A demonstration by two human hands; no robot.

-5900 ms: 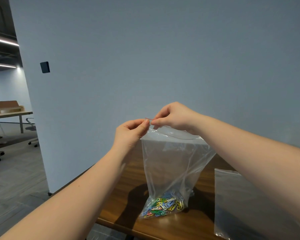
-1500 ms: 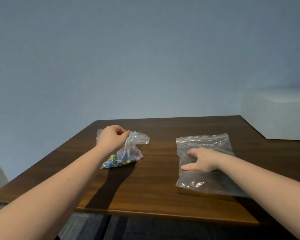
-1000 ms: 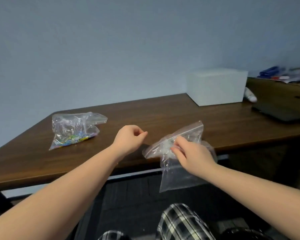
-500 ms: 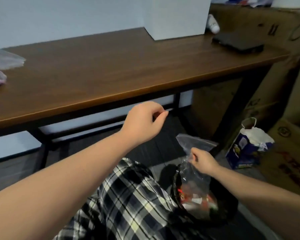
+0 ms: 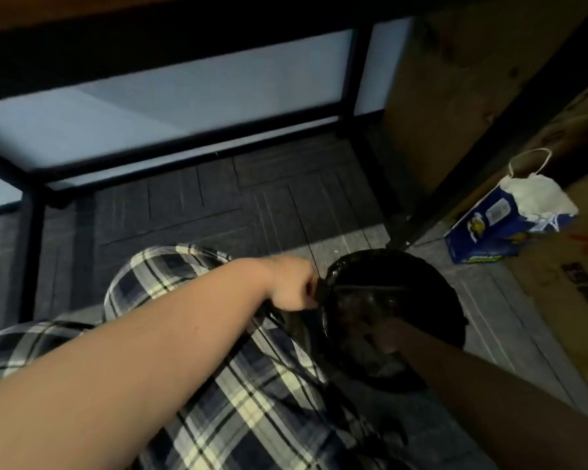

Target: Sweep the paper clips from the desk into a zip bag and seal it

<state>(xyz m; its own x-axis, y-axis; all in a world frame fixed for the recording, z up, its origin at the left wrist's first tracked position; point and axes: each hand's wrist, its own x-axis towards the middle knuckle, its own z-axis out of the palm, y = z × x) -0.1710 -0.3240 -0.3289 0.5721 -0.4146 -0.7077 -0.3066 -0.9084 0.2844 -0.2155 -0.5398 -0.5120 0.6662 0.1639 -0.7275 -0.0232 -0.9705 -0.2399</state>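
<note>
Left hand (image 5: 291,283) pinches bin liner (image 5: 326,288); right hand (image 5: 382,337) inside bin (image 5: 431,283), grip unclear

Under the desk your view runs dim and softly blurred. Pale light off the wall panel (image 5: 170,96) catches your left forearm (image 5: 143,361); your right hand (image 5: 386,337) sinks into shadow inside the black bin (image 5: 421,276). Straight lines bow near the edges.

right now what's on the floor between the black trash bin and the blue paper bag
Head view: only bare grey carpet between the black-lined trash bin and the blue paper bag; they stand apart.
</note>
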